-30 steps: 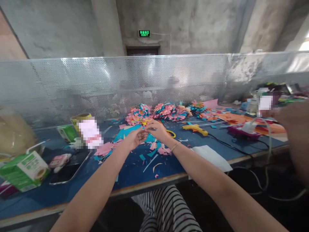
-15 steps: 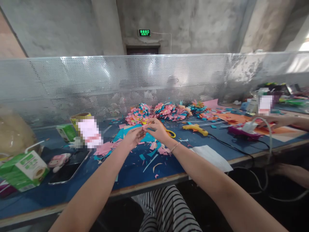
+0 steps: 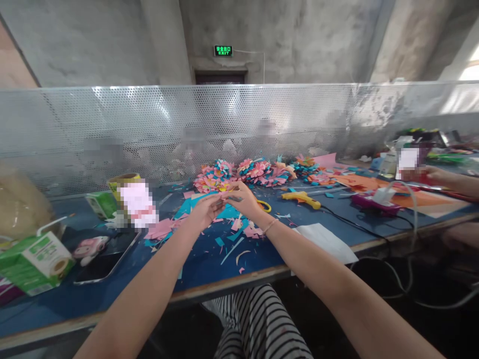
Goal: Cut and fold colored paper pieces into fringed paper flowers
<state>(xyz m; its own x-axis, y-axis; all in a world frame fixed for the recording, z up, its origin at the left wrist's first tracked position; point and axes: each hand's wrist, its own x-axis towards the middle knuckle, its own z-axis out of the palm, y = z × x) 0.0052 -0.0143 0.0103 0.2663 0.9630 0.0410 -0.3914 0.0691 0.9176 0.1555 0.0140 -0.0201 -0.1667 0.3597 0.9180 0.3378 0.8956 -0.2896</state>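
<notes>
"Concrete wall (image 3: 299,40) fills the background; what stands before it?"
"We face a perforated metal screen (image 3: 209,109), and below that our blue worktop (image 3: 262,257)."
"What do we have on it?"
"Fluffy pink-and-blue paper flowers (image 3: 215,175) sit near the foot of the screen, with blue paper (image 3: 189,204) in front of them."
"And our hands?"
"Our left hand (image 3: 207,209) and right hand (image 3: 243,199) meet above the blue paper, fingers bent, fingertips close together; we cannot tell whether they grip anything."
"Anything smaller?"
"Yellow glue gun (image 3: 301,199) to the right, and pink and blue scraps (image 3: 164,229) scattered nearby."
</notes>
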